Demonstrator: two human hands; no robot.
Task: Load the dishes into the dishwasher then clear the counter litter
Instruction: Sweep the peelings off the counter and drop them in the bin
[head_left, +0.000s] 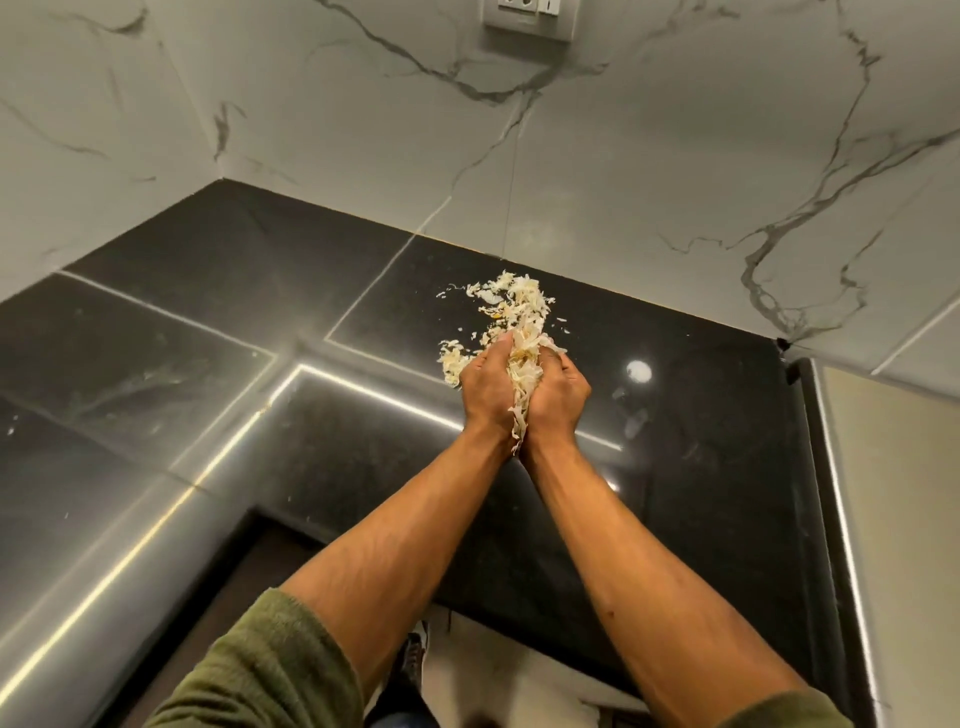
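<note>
A heap of pale, papery peel litter (511, 304) lies on the black counter (260, 322) close to the marble back wall. My left hand (483, 387) and my right hand (558, 392) are pressed together, fingers curled, and squeeze a bundle of the same peels (521, 400) between the palms. Strips of it hang down between my wrists. A smaller clump of peels (451, 361) lies just left of my left hand. No dishes or dishwasher are in view.
The L-shaped counter runs left and back into a wall corner. A wall socket (530, 18) is high on the marble backsplash. A beige panel (893, 519) borders the counter's right edge. Floor and a shoe (413, 654) show below between my arms.
</note>
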